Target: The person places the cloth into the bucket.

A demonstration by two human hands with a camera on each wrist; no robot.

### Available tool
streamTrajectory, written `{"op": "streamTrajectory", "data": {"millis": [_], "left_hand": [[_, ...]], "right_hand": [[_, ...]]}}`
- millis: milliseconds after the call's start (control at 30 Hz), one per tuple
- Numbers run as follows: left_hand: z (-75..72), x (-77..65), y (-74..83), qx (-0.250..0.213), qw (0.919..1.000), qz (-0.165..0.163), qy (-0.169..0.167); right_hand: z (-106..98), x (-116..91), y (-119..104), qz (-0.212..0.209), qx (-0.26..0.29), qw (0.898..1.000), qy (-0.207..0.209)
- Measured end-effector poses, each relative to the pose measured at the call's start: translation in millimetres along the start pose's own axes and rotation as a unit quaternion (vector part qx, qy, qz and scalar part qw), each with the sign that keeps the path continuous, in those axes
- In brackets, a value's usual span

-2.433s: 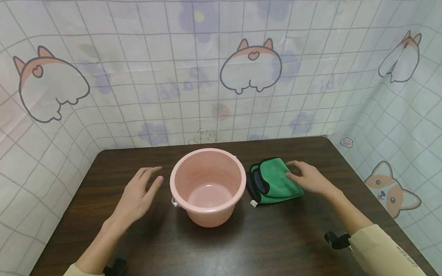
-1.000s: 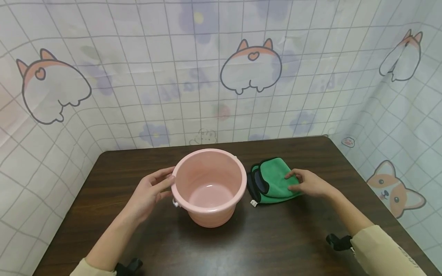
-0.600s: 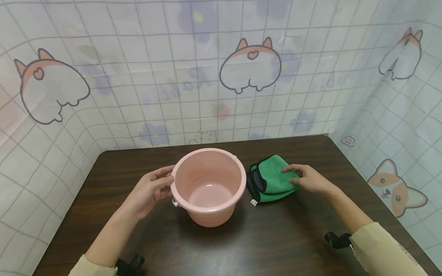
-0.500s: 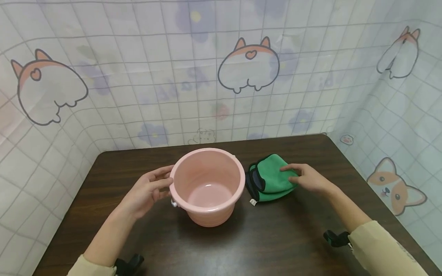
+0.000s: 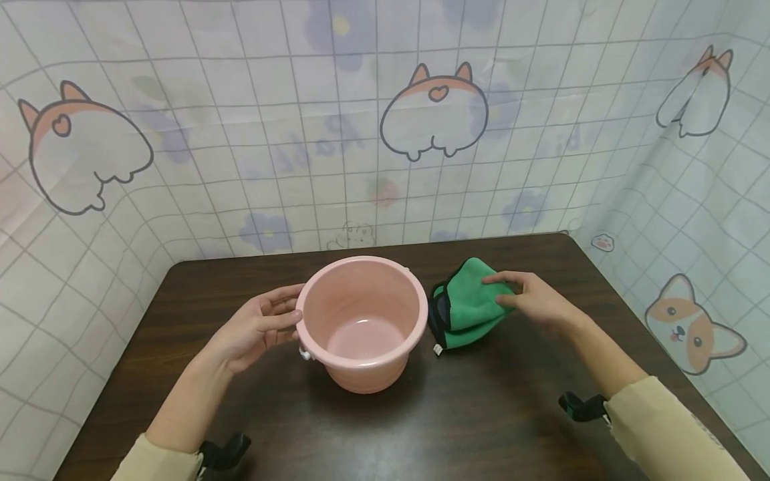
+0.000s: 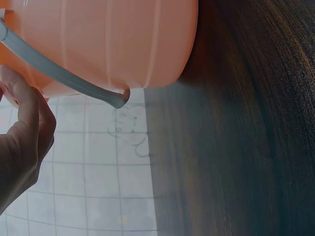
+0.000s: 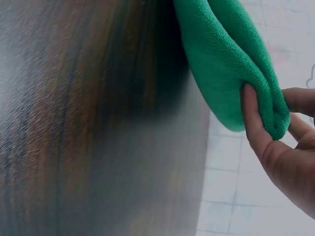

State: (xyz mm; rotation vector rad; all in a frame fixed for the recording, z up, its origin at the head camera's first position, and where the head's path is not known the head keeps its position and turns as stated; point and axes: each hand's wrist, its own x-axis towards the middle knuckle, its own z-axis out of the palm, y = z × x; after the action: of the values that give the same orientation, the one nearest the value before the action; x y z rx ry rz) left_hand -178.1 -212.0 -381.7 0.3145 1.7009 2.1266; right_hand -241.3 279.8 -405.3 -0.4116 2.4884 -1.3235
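A pink bucket (image 5: pixel 367 377) stands upright on the table, its grey handle (image 6: pixel 64 73) hanging down the side in the left wrist view. At its left rim my left hand (image 5: pixel 255 331) holds on, thumb at the rim and bent fingers against the outer side. To the bucket's right is a folded green cloth (image 5: pixel 475 300) with black edging and a white tag. My right hand (image 5: pixel 538 300) pinches its right edge between thumb and fingers, the fold showing between them in the right wrist view. That edge is raised, while the tagged left part stays low beside the bucket.
The dark wooden table (image 5: pixel 385 441) reaches back to a white gridded wall covering (image 5: pixel 271 167) printed with cartoon dogs and flowers. Black straps (image 5: pixel 583 406) with wrist mounts sit at both sleeves.
My left hand has come right onto the bucket's rim. My right hand has taken hold of the cloth and drawn its edge up, so the cloth bunches. The bucket stays in place.
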Motion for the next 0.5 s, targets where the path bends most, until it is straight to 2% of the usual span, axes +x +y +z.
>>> {"op": "streamTrajectory", "data": {"millis": [333,500], "left_hand": [[-0.9,2.5,-1.1,-0.015,0.9999,-0.002,-0.006],[-0.6,4.3,-1.5,-0.017,0.9998,-0.004,-0.003]], "right_hand": [[-6.6,5.0,-17.5,-0.003,0.011,1.0,0.01],[-10.9,5.6,-24.3,-0.008,0.034,0.999,0.008]]}}
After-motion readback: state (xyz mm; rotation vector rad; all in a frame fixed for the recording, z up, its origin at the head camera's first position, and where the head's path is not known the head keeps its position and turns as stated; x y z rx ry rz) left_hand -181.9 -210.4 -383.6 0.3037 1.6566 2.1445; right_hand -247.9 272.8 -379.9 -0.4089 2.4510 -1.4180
